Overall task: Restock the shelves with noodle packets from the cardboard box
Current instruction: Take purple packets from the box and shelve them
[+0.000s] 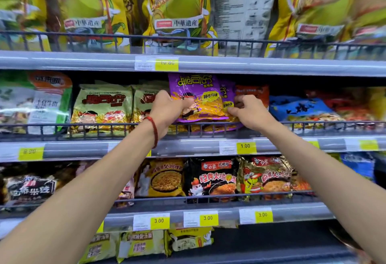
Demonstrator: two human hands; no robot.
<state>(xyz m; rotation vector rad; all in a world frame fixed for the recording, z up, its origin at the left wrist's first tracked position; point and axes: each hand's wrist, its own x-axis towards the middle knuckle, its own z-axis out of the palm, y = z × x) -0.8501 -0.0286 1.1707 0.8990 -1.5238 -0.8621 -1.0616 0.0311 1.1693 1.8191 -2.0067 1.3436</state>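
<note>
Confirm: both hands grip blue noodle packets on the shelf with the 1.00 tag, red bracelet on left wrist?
Colour is wrong: the noodle packets are purple, not blue. The head view shows the left hand and right hand gripping them on the shelf with the 1.00 tag, red bracelet on the left wrist.

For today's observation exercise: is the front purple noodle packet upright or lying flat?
Upright: the purple noodle packet shows its printed front, left hand and right hand gripping its sides.

Top-shelf yellow packets [100, 9] blurred, edge-cropped
</note>
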